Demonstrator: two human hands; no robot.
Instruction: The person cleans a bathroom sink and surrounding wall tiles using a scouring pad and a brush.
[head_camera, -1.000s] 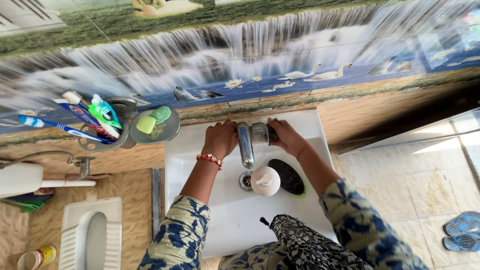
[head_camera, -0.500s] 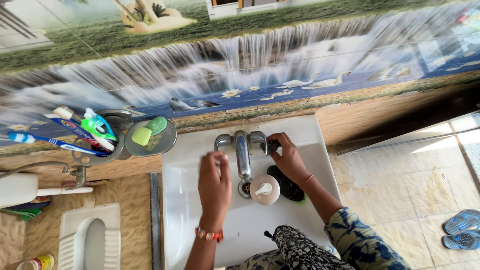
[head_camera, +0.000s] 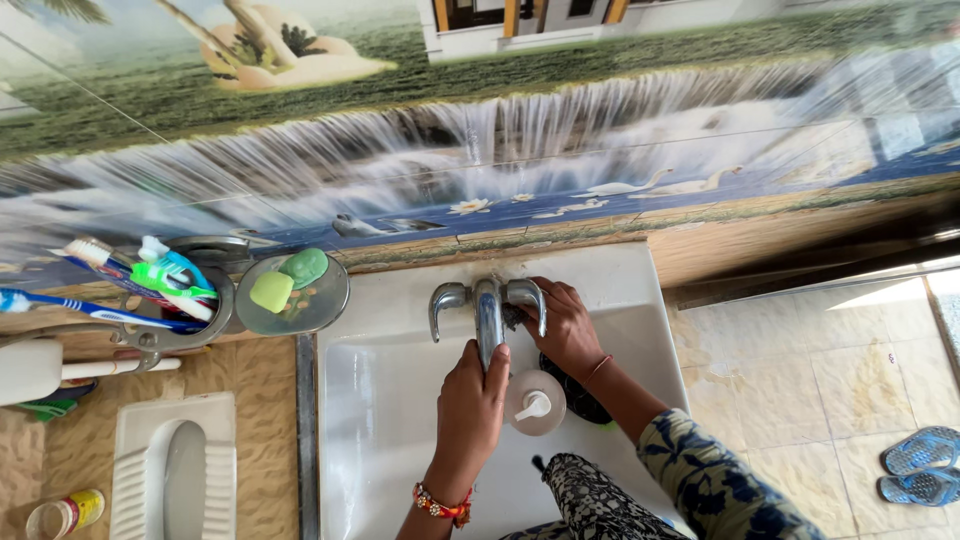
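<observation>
- Chrome tap (head_camera: 488, 318): mounted at the back middle of the white basin (head_camera: 380, 400); its long spout runs from the wall toward the person, over the drain, with one lever handle curving out to each side.
- Left hand (head_camera: 470, 405): fingers closed around the front end of the spout, gripping it from below the wrist bracelet.
- Right hand (head_camera: 562, 325): curled beside the right lever, fingers pressed to the tap base; a small dark item under them cannot be made out.
- Pump bottle (head_camera: 535, 402): white, upright in the basin just right of the spout tip, touching a dark oval brush (head_camera: 585, 400) behind it.
- Soap dish (head_camera: 292, 293): round, left of the basin, holding two green soap pieces.
- Holder (head_camera: 175, 310): metal, further left, carrying toothbrushes (head_camera: 95, 305) and tubes that point leftward.
- Floor: squat pan (head_camera: 175, 470) at lower left; blue sandals (head_camera: 920, 465) at far right.
</observation>
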